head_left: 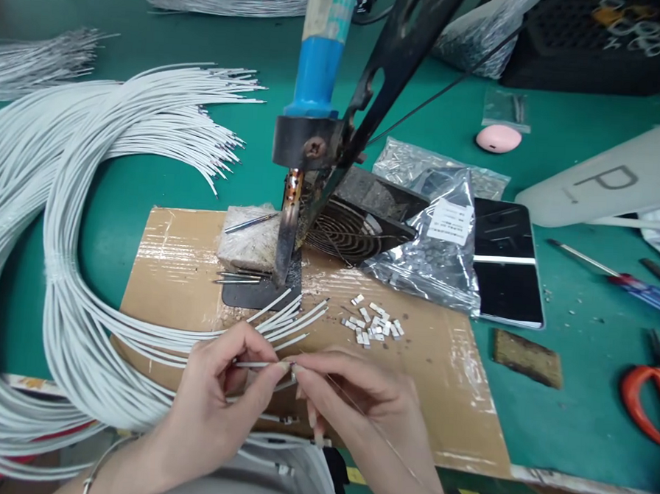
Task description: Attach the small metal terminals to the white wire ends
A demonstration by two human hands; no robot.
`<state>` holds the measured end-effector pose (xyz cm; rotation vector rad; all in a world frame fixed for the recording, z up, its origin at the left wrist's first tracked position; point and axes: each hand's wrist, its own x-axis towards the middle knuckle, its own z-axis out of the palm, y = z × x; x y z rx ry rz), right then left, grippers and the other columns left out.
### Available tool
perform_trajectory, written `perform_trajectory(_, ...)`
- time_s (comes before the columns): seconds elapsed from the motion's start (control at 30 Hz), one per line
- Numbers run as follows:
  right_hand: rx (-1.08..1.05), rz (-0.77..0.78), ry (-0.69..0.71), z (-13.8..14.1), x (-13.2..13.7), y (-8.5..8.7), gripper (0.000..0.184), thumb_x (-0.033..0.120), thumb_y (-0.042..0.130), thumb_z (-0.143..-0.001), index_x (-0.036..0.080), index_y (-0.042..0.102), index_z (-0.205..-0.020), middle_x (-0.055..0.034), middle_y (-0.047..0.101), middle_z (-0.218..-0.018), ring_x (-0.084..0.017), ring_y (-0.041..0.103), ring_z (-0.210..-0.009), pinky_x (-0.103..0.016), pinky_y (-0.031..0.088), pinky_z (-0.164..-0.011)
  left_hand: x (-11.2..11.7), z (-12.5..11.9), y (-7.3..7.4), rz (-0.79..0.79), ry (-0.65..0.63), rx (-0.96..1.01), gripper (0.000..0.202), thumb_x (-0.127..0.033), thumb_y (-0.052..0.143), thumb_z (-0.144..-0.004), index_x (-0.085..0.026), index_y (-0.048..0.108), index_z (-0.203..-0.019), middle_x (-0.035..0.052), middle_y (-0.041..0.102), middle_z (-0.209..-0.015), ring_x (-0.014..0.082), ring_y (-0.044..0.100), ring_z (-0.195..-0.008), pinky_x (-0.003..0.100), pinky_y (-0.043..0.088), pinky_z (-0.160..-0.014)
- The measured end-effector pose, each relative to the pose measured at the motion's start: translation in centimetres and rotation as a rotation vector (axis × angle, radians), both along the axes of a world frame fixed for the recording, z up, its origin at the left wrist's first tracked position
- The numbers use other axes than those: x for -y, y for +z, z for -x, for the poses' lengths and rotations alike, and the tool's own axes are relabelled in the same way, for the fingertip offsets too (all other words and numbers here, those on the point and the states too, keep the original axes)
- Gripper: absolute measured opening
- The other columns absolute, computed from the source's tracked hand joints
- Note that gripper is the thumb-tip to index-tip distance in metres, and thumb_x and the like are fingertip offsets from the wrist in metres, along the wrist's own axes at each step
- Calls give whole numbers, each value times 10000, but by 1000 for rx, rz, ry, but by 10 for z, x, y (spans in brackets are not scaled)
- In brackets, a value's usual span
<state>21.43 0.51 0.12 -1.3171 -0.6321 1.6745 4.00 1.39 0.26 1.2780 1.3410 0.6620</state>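
Observation:
Between the thumb and forefinger of my left hand (211, 403) is a white cable (253, 364), its end pointing right. My right hand (363, 403) meets it there, thumb and forefinger pinched on a small metal connector (293, 375), mostly covered by the fingertips. A thin silvery wire (389, 443) runs across the right hand. Just behind the hands lie several loose white cable ends (296, 315) and a pile of small metal connectors (378, 325) on the cardboard (434, 370). Above them, a soldering iron (320, 77) hangs tip-down in a black bracket (387, 66).
A big bundle of white cables (66, 211) curves along the left. Behind the cardboard are a whitish block (247, 243), a silvery bag (446, 246) and a black tablet-like device (508, 286). At right lie a screwdriver (632, 286), orange-handled pliers (646, 396) and a white bottle (604, 173).

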Motion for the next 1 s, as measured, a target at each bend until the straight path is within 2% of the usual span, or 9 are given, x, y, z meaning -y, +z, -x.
perform_trajectory(0.23, 21, 68, -89, 6, 3, 2, 198, 391, 900, -701, 206, 830, -688, 14, 602, -546, -61, 490, -412, -154, 427, -369, 3, 0, -3, -43, -4, -19, 179, -327, 644, -983, -208, 662, -851, 5, 588, -690, 144, 460, -589, 262, 354, -524)
perform_trajectory(0.33, 29, 92, -118, 8, 5, -1, 247, 403, 914, -683, 188, 798, -650, 17, 588, -516, -66, 482, -387, -162, 441, -346, 5, 0, -3, -68, -38, -26, 199, -324, 594, -1019, -208, 634, -862, -18, 561, -672, 127, 437, -573, 252, 344, -523)
perform_trajectory(0.5, -5, 43, -158, 16, 11, -11, 225, 392, 872, -762, 202, 783, -681, 36, 596, -484, -51, 479, -337, -134, 435, -329, 8, -5, -2, -59, -50, -2, 260, -321, 513, -1066, -198, 598, -853, -52, 481, -637, 104, 388, -561, 233, 301, -518)
perform_trajectory(0.57, 29, -24, -209, 22, 14, -16, 167, 346, 847, -793, 222, 783, -701, 49, 603, -508, -42, 479, -336, -120, 414, -326, 8, -7, -1, 19, -20, 56, 301, -366, 503, -1068, -192, 580, -835, -59, 438, -623, 103, 355, -555, 231, 282, -505)
perform_trajectory(0.63, 144, -183, -272, 27, 16, -21, 85, 249, 801, -829, 247, 793, -745, 57, 620, -559, -37, 486, -361, -119, 412, -344, 7, -10, 2, 124, 21, 151, 336, -417, 515, -1058, -189, 565, -816, -65, 419, -606, 99, 331, -544, 221, 266, -487)
perform_trajectory(0.73, 377, -523, -284, 31, 17, -27, 165, 89, 748, -826, 246, 798, -833, 43, 665, -644, -54, 528, -427, -141, 431, -384, 4, -11, 6, 227, 96, 305, 294, -416, 579, -1029, -188, 582, -844, -66, 473, -627, 80, 310, -522, 191, 264, -470)
perform_trajectory(0.8, 511, -662, -271, 29, 16, -29, 201, 37, 736, -808, 222, 788, -868, 27, 684, -683, -72, 575, -486, -159, 469, -429, 2, -12, 7, 230, 147, 357, 230, -371, 635, -1002, -186, 615, -868, -57, 525, -658, 73, 331, -530, 169, 284, -479)
perform_trajectory(0.9, 626, -753, -236, 22, 14, -29, 240, 12, 722, -813, 206, 785, -939, 14, 699, -739, -85, 618, -554, -176, 533, -513, -1, -13, 7, 210, 214, 354, 180, -312, 691, -955, -173, 663, -844, -38, 567, -661, 77, 400, -565, 150, 329, -512)
perform_trajectory(1.0, 615, -767, -166, 17, 14, -26, 298, -5, 719, -828, 207, 798, -1021, -1, 723, -809, -90, 649, -610, -181, 558, -565, -4, -14, 5, 201, 256, 323, 145, -264, 701, -924, -167, 686, -817, -40, 567, -625, 74, 400, -546, 143, 333, -507)
